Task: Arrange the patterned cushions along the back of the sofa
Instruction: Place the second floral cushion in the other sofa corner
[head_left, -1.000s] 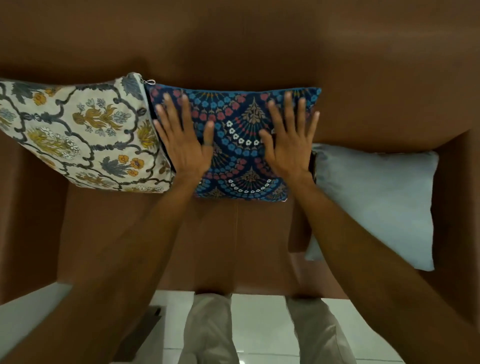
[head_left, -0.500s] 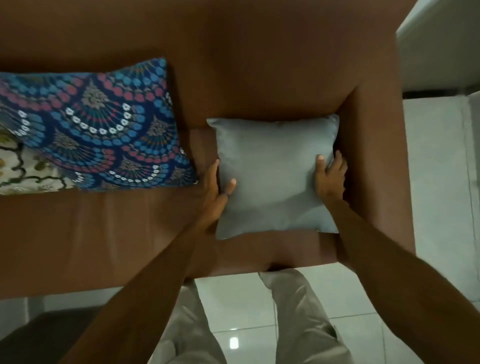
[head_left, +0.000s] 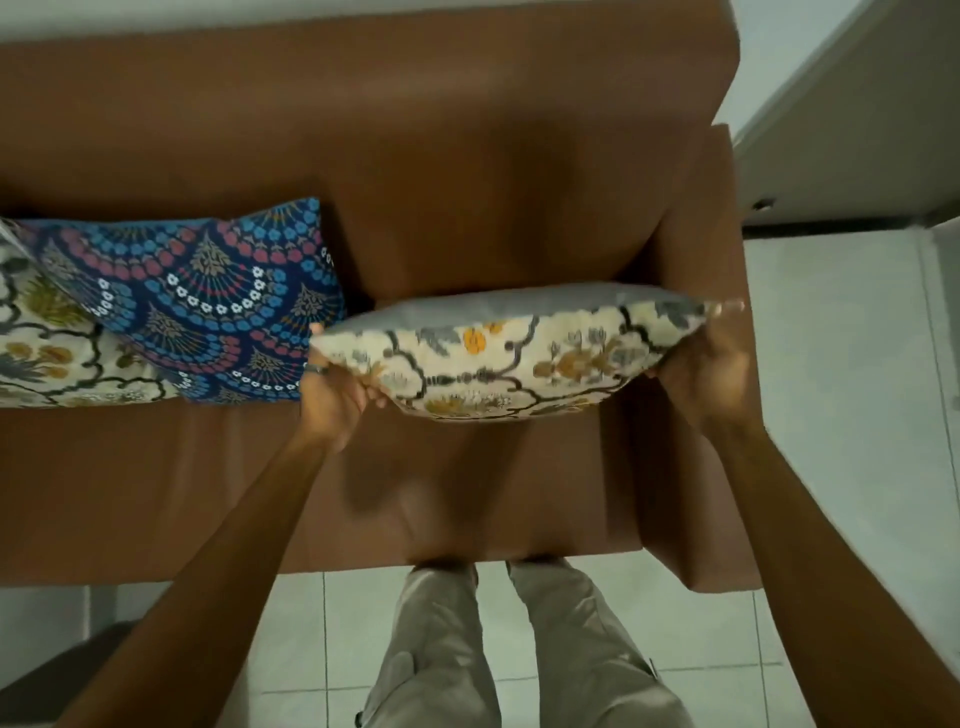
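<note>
I hold a cushion (head_left: 498, 358) above the right end of the brown sofa (head_left: 415, 156). Its cream floral face is turned toward me and its plain grey face (head_left: 498, 306) points up and back. My left hand (head_left: 335, 402) grips its left edge and my right hand (head_left: 701, 364) grips its right corner. A blue fan-patterned cushion (head_left: 208, 301) leans against the sofa back to the left. Further left, a cream floral cushion (head_left: 47, 353) lies partly under the blue one and is cut off by the frame.
The sofa's right armrest (head_left: 696, 415) stands just beside the held cushion. Pale floor tiles (head_left: 831, 415) lie to the right and in front. My legs in light trousers (head_left: 519, 649) stand against the seat's front edge (head_left: 208, 561).
The grey cushion lay flat on the seat with my hands at its sides. It is now lifted off the seat and tipped, and its floral side shows.
</note>
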